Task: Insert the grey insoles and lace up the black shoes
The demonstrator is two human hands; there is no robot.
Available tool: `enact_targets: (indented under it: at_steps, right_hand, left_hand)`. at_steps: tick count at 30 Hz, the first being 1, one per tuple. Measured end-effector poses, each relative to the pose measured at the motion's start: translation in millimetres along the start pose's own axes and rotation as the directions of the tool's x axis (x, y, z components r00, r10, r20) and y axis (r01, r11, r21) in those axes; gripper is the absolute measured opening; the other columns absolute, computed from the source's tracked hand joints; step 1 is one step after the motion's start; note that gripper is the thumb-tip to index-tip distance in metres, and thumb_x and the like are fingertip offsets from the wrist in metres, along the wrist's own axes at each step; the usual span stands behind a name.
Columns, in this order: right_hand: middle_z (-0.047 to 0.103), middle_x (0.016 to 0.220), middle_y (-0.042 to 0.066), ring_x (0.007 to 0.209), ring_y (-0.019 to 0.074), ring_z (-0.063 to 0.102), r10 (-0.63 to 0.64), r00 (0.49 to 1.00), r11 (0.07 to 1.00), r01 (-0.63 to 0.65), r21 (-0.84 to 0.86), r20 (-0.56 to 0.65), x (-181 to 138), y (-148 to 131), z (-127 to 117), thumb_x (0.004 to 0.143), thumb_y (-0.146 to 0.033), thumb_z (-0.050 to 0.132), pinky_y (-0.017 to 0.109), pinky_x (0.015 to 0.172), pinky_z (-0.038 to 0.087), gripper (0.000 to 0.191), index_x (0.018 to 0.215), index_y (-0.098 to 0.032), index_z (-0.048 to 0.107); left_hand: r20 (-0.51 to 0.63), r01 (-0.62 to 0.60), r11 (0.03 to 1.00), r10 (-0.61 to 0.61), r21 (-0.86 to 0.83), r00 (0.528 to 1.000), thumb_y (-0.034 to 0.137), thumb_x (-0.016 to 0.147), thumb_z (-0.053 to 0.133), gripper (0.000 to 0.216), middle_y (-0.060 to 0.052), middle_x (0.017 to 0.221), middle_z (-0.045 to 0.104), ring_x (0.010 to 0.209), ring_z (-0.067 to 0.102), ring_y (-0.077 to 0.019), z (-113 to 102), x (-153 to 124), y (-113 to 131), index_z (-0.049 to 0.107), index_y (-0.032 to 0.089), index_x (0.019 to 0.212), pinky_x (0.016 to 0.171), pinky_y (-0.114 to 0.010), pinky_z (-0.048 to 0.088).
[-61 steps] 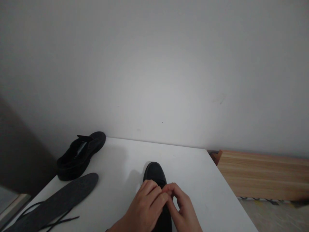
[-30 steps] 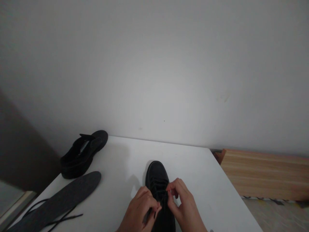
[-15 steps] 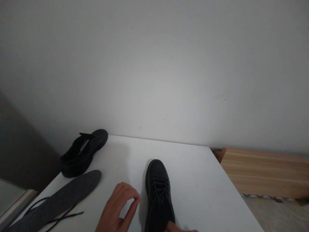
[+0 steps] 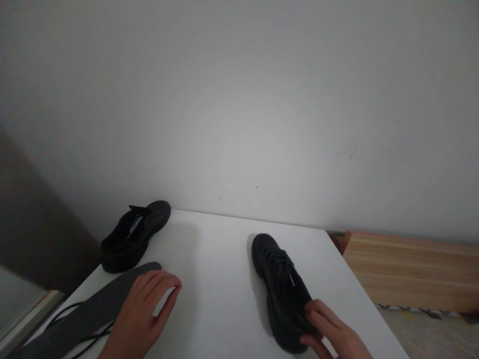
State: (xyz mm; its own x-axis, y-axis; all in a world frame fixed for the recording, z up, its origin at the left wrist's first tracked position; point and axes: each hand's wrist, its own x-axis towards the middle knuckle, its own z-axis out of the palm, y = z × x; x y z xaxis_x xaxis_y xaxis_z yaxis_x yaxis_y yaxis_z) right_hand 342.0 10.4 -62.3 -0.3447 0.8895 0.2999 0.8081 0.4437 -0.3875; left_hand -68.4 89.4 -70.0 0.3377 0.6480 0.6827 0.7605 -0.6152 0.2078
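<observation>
Head | right hand (image 4: 333, 326) grips smooth laced shoe (image 4: 277, 279) | flat, matte insole (image 4: 93, 309)

1. Laced shoe (image 4: 280, 304): plain black, with black laces (image 4: 279, 258) and a pale lace tip (image 4: 292, 280).
2. Open shoe (image 4: 121, 260): black throughout, apart from a pale, streaked patch (image 4: 134, 225) inside.
3. Insole (image 4: 97, 304): dark charcoal grey.
4. Loose shoelace (image 4: 100, 336): black.
5. Tabletop (image 4: 220, 279): plain white, greyed by shadow.
6. Wall (image 4: 239, 109): light grey, darker towards the edges, with a tiny dark speck (image 4: 256, 187) and faint smudges.
7. Wooden board (image 4: 407, 269): light brown, streaked with lengthwise grain.
8. Floor (image 4: 430, 336): mottled grey, lined paler.
</observation>
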Motion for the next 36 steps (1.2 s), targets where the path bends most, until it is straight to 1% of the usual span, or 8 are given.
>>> enact_targets:
  at_steps: [5, 9, 13, 17, 22, 27, 33, 36]
  right_hand:
    - [0.072, 0.110, 0.012, 0.093, 0.0266, 0.074, 0.148, 0.965, 0.978, -0.175, -0.111, -0.219, -8, 72, -14, 0.092, -0.032, 0.060, 0.031, 0.077, 0.059, 0.012, 0.098, -0.025, 0.068]
    - [0.073, 0.111, 0.018, 0.097, 0.0329, 0.074, 0.252, 0.923, 0.944, -0.301, -0.136, -0.291, -9, 134, -25, 0.090, -0.044, 0.057, 0.039, 0.083, 0.059, 0.026, 0.096, -0.022, 0.070]
    - [0.072, 0.113, 0.019, 0.101, 0.0341, 0.072, 0.292, 0.915, 0.937, -0.332, -0.111, -0.277, -15, 179, -34, 0.089, -0.049, 0.055, 0.043, 0.086, 0.058, 0.035, 0.100, -0.019, 0.068]
    - [0.071, 0.116, 0.018, 0.103, 0.0352, 0.071, 0.319, 0.913, 0.926, -0.358, -0.121, -0.256, -29, 202, -39, 0.086, -0.049, 0.055, 0.045, 0.089, 0.058, 0.039, 0.105, -0.018, 0.068]
    - [0.069, 0.115, 0.016, 0.101, 0.0346, 0.071, 0.349, 0.892, 0.914, -0.392, -0.107, -0.286, -39, 210, -38, 0.086, -0.049, 0.054, 0.045, 0.086, 0.058, 0.036, 0.106, -0.020, 0.065]
    - [0.065, 0.119, 0.015, 0.098, 0.0295, 0.072, 0.320, 0.906, 0.922, -0.365, -0.128, -0.279, -36, 201, -36, 0.093, -0.043, 0.047, 0.041, 0.084, 0.059, 0.030, 0.108, -0.021, 0.060]
    - [0.050, 0.134, 0.023, 0.113, 0.0390, 0.062, 0.153, 0.892, 0.842, -0.343, -0.416, -0.425, -20, 157, -37, 0.096, -0.044, 0.043, 0.056, 0.094, 0.052, 0.036, 0.117, -0.016, 0.054]
    - [0.051, 0.134, 0.023, 0.114, 0.0376, 0.061, 0.088, 0.898, 0.857, -0.289, -0.427, -0.431, -11, 124, -39, 0.098, -0.043, 0.045, 0.056, 0.095, 0.052, 0.040, 0.126, -0.016, 0.051]
  left_hand:
    - [0.024, 0.055, 0.985, -0.060, 0.166, 0.998, 0.041, 0.099, 0.047, 0.026, -0.005, 0.091, 0.074, 0.087, 0.068, -0.0269, -11, -16, -45, 0.065, 0.023, 0.097, 0.083, -0.040, 0.049]
    - [0.057, 0.115, 0.961, -0.134, 0.253, 0.989, 0.047, 0.098, 0.046, 0.032, -0.007, 0.094, 0.074, 0.089, 0.067, -0.0291, -20, -30, -78, 0.066, 0.022, 0.098, 0.084, -0.042, 0.049]
    - [0.077, 0.206, 0.904, -0.252, 0.375, 0.965, 0.045, 0.096, 0.041, 0.035, -0.010, 0.102, 0.072, 0.097, 0.065, -0.0308, -29, -30, -99, 0.066, 0.021, 0.102, 0.089, -0.045, 0.047]
    - [0.099, 0.262, 0.857, -0.337, 0.443, 0.936, 0.045, 0.094, 0.038, 0.043, -0.015, 0.112, 0.067, 0.106, 0.059, -0.0340, -37, -10, -108, 0.064, 0.016, 0.113, 0.093, -0.047, 0.046]
    - [0.145, 0.229, 0.838, -0.340, 0.496, 0.929, 0.042, 0.094, 0.038, 0.047, -0.017, 0.109, 0.062, 0.102, 0.057, -0.0339, -44, 13, -116, 0.060, 0.009, 0.119, 0.094, -0.046, 0.045]
    - [0.283, 0.203, 0.795, -0.423, 0.572, 0.861, 0.044, 0.092, 0.044, 0.045, -0.016, 0.115, 0.065, 0.108, 0.056, -0.0344, -48, 16, -131, 0.062, 0.012, 0.116, 0.095, -0.046, 0.044]
    - [0.373, 0.196, 0.854, -0.403, 0.482, 0.836, 0.039, 0.089, 0.046, 0.038, -0.014, 0.116, 0.070, 0.114, 0.059, -0.0324, -45, 8, -158, 0.066, 0.013, 0.111, 0.103, -0.045, 0.042]
    - [0.372, 0.218, 0.865, -0.405, 0.451, 0.835, 0.035, 0.088, 0.047, 0.035, -0.014, 0.115, 0.073, 0.112, 0.061, -0.0316, -45, 9, -166, 0.068, 0.014, 0.107, 0.104, -0.045, 0.042]
